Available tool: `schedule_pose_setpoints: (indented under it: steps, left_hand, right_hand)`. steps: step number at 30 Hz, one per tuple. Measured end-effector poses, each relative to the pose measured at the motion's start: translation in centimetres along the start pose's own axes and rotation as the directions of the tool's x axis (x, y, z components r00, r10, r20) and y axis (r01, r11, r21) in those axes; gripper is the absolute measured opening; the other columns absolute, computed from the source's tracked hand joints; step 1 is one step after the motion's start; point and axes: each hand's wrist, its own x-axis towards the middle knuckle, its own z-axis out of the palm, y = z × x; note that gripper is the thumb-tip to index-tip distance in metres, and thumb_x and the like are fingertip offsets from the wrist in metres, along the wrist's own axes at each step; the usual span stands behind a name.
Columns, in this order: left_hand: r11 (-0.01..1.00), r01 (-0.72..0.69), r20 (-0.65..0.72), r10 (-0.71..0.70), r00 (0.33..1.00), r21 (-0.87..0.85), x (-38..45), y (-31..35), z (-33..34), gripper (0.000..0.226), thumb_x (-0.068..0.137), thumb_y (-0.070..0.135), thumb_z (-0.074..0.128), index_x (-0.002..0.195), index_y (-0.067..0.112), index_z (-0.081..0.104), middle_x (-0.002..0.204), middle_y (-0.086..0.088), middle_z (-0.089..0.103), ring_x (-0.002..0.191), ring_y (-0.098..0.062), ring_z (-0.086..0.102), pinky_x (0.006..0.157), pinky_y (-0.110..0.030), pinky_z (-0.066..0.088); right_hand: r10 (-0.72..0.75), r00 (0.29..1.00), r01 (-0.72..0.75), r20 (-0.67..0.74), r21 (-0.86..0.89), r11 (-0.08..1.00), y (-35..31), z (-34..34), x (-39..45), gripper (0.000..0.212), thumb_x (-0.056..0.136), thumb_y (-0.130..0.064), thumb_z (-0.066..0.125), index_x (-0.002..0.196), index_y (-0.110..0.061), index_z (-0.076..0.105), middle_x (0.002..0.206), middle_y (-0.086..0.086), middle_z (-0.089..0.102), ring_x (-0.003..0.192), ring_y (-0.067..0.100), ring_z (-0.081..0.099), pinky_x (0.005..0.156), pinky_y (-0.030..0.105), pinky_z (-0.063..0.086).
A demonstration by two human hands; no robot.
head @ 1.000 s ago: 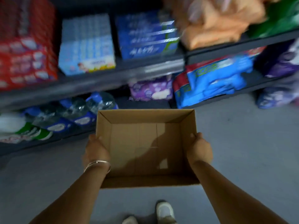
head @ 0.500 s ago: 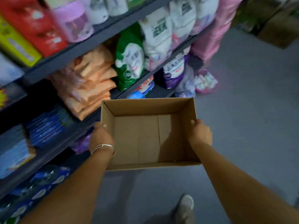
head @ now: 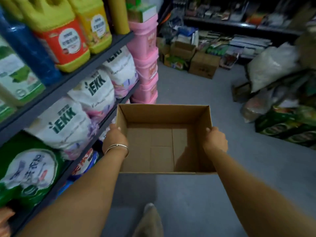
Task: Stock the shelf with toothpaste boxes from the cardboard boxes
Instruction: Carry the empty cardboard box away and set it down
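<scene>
Cardboard box (head: 162, 142): open-topped, brown, nothing inside it, bottom flaps visible; held level above the grey floor (head: 196, 199) at frame centre.

Left hand (head: 114, 138): grips the box's left wall at 9 o'clock of the box, thumb hooked over the rim, fingers out of sight on the outer side. A thin metal bangle (head: 118, 147) sits at the wrist.

Right hand (head: 215, 140): grips the box's right wall at 3 o'clock of the box, thumb over the rim, fingers hidden behind the wall.

Shelf (head: 71, 81): dark metal, running from 7 o'clock to 12 o'clock along the left of the frame. Upper tier: yellow jugs (head: 68, 31) with red and yellow labels, a blue bottle (head: 27, 52). Middle tier: white bags (head: 68, 124) lettered in green, a green bag (head: 27, 175) at 8 o'clock. No toothpaste boxes can be made out on these tiers.

Pink buckets (head: 147, 62): stacked in a column at the shelf's far end, 12 o'clock of the box.

Brown cartons (head: 203, 65): on the floor at 1 o'clock, well apart from the held box, before a second dark rack of mixed goods, blurred.

Pale sack (head: 271, 65) and green packs (head: 290, 124): heaped at 3 o'clock.

Shoe (head: 149, 219): one foot at 6 o'clock, on the floor beneath the box.
</scene>
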Motion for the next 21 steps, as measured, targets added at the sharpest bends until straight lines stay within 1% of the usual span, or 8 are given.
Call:
schedule_pose_setpoints:
  steps: [3,7,11,13,16,18,21]
  left_hand:
    - [0.998,-0.056,0.049,0.057,0.997,-0.014,6.0,7.2,2.3,0.028,0.101,0.016,0.030,0.119,-0.001,0.043,0.127,-0.027,0.051,0.116,-0.042,0.050,0.090,-0.045,0.039]
    - [0.985,-0.173,0.081,0.171,0.982,0.018,13.3,16.8,5.1,0.026,0.100,0.014,0.032,0.116,-0.002,0.044,0.125,-0.030,0.051,0.115,-0.045,0.050,0.090,-0.047,0.040]
    - [0.958,-0.284,0.109,0.278,0.954,0.040,19.4,26.1,8.3,0.027,0.100,0.013,0.033,0.118,-0.004,0.044,0.124,-0.031,0.052,0.114,-0.045,0.051,0.091,-0.047,0.041]
    - [0.946,-0.320,0.116,0.313,0.943,0.043,22.7,30.7,10.4,0.029,0.100,0.013,0.033,0.122,-0.003,0.042,0.124,-0.030,0.052,0.114,-0.045,0.051,0.092,-0.046,0.040]
    - [0.948,-0.315,0.107,0.309,0.945,0.046,27.6,37.4,13.6,0.034,0.100,0.014,0.032,0.130,0.001,0.039,0.129,-0.027,0.050,0.119,-0.042,0.048,0.097,-0.045,0.038]
    - [0.951,-0.304,0.093,0.298,0.950,0.051,30.5,42.1,15.6,0.033,0.100,0.013,0.033,0.128,0.000,0.043,0.130,-0.026,0.049,0.120,-0.041,0.047,0.099,-0.044,0.036]
    - [0.952,-0.300,0.104,0.293,0.951,0.062,34.8,48.9,18.0,0.029,0.100,0.013,0.033,0.120,-0.004,0.045,0.126,-0.030,0.050,0.119,-0.042,0.048,0.096,-0.043,0.037]
  right_hand:
    - [0.065,0.997,-0.064,-0.038,0.032,0.997,-2.5,-1.8,7.0,0.037,0.104,-0.028,0.027,0.119,-0.002,0.047,0.118,0.022,0.055,0.109,0.040,0.053,0.081,0.042,0.040]
    - [0.167,0.982,-0.162,-0.085,0.058,0.985,-4.8,-4.6,14.8,0.037,0.103,-0.028,0.027,0.120,-0.002,0.047,0.120,0.022,0.054,0.110,0.039,0.052,0.084,0.043,0.041]
    - [0.228,0.964,-0.217,-0.140,0.089,0.972,-6.9,-7.0,24.1,0.037,0.103,-0.028,0.028,0.120,-0.002,0.048,0.122,0.022,0.054,0.113,0.040,0.051,0.087,0.043,0.041]
    - [0.239,0.959,-0.225,-0.149,0.104,0.969,-8.1,-7.8,29.5,0.037,0.103,-0.028,0.027,0.121,-0.002,0.047,0.123,0.022,0.053,0.114,0.040,0.050,0.087,0.043,0.040]
    - [0.233,0.961,-0.219,-0.146,0.107,0.970,-9.8,-8.8,38.0,0.037,0.104,-0.027,0.027,0.121,-0.001,0.047,0.122,0.022,0.053,0.113,0.039,0.051,0.084,0.041,0.039]
    - [0.230,0.965,-0.215,-0.129,0.117,0.970,-11.2,-9.8,43.7,0.037,0.104,-0.027,0.027,0.121,-0.002,0.046,0.122,0.023,0.053,0.112,0.040,0.051,0.082,0.041,0.040]
    - [0.237,0.962,-0.222,-0.138,0.114,0.968,-13.4,-11.5,51.5,0.037,0.104,-0.027,0.026,0.123,-0.002,0.046,0.124,0.023,0.052,0.115,0.041,0.049,0.088,0.043,0.040]
